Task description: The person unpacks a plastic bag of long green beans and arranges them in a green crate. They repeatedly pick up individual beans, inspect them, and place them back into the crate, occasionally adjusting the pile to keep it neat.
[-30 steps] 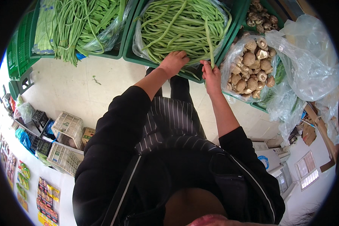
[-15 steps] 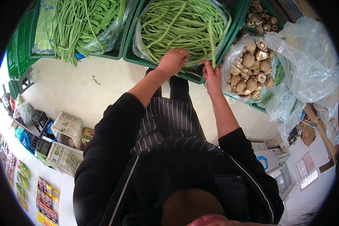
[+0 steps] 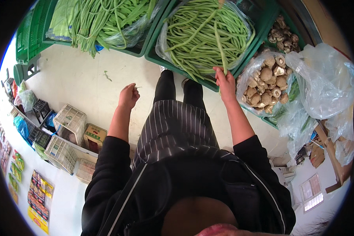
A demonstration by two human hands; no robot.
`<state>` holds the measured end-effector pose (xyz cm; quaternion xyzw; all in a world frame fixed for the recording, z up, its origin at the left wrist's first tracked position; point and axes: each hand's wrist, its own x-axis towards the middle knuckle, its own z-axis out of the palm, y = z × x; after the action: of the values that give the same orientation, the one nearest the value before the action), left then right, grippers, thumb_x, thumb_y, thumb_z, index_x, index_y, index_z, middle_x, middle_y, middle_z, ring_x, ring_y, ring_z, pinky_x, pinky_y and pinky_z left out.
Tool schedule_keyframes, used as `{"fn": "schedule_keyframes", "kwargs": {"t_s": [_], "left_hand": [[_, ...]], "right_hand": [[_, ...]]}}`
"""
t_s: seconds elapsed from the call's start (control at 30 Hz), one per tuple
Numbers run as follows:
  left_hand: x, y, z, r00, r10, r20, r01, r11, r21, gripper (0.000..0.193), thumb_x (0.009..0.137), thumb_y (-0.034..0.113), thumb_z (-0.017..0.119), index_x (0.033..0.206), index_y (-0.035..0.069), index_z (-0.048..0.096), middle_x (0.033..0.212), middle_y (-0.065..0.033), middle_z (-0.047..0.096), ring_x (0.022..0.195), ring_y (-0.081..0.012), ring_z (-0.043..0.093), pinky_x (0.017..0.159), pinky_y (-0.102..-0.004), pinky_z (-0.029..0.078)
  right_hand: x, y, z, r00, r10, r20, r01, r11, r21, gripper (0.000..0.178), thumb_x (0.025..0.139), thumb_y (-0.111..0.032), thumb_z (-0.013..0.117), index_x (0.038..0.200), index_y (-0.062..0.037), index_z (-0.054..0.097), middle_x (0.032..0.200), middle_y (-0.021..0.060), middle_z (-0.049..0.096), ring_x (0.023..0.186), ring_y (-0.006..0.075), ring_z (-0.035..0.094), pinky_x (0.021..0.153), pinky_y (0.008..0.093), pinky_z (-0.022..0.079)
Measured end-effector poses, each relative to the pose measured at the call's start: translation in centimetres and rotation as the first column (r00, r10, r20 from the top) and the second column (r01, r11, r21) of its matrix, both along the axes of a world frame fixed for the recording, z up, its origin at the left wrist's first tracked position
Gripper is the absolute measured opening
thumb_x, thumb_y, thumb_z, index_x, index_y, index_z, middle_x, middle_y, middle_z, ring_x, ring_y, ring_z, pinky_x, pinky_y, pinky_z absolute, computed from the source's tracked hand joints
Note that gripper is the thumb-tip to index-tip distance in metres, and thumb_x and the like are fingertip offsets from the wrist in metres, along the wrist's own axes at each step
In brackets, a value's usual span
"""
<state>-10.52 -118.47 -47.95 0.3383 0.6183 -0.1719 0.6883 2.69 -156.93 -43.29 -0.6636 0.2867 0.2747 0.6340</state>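
In front of me stands a green crate lined with clear plastic and heaped with long green beans. At its front right corner my right hand is closed on a long green bean, which sticks up out of the fingers over the heap. My left hand hangs over the floor, left of the crate and apart from it. Its fingers are pinched together, with a thin small scrap showing at the fingertips; what it is exactly is too small to tell.
To the right lies a plastic-lined crate of brown mushrooms, with clear plastic bags beside it. Another crate with bundled green beans stands at the left. Beige baskets line the left wall. A green scrap lies on the floor.
My left hand has left the beans and swung left and back toward me over the floor. My right hand keeps holding the long bean. The whole view has shifted a little.
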Motion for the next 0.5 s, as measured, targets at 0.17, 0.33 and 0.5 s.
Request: {"fn": "schedule_keyframes", "kwargs": {"t_s": [0.17, 0.33, 0.5], "left_hand": [[-2.7, 9.6, -1.6, 0.980, 0.200, 0.024, -0.195, 0.909, 0.367, 0.029, 0.090, 0.013, 0.061, 0.117, 0.007, 0.053, 0.101, -0.0090, 0.059, 0.091, -0.0215, 0.059, 0.076, -0.0334, 0.054], [1.5, 11.7, 1.1, 0.969, -0.153, -0.193, 0.242, 0.745, 0.622, 0.046, 0.096, 0.042, 0.053, 0.130, 0.011, 0.053, 0.131, -0.0113, 0.051, 0.111, -0.0235, 0.052, 0.091, -0.0370, 0.046], [5.4, 3.5, 0.3, 0.825, -0.564, -0.037, 0.355, 0.467, 0.810, 0.044, 0.101, 0.032, 0.044, 0.098, -0.004, 0.067, 0.091, -0.0138, 0.071, 0.091, -0.0217, 0.065, 0.087, -0.0325, 0.046]], "right_hand": [[0.3, 1.1, 0.6, 0.969, 0.218, 0.114, -0.213, 0.976, -0.051, 0.027, 0.095, -0.029, 0.061, 0.106, -0.0047, 0.066, 0.073, -0.0053, 0.049, 0.062, 0.0026, 0.041, 0.055, 0.0188, 0.034], [1.7, 1.1, 1.0, 0.881, 0.448, 0.152, -0.401, 0.877, -0.263, 0.039, 0.095, -0.039, 0.059, 0.104, -0.0016, 0.065, 0.078, 0.0067, 0.062, 0.070, 0.0160, 0.057, 0.067, 0.0275, 0.046], [3.1, 0.7, 0.8, 0.710, 0.621, 0.332, -0.486, 0.773, -0.407, 0.032, 0.096, -0.033, 0.056, 0.101, -0.0027, 0.065, 0.089, 0.0095, 0.065, 0.081, 0.0272, 0.060, 0.072, 0.0338, 0.047]]}}
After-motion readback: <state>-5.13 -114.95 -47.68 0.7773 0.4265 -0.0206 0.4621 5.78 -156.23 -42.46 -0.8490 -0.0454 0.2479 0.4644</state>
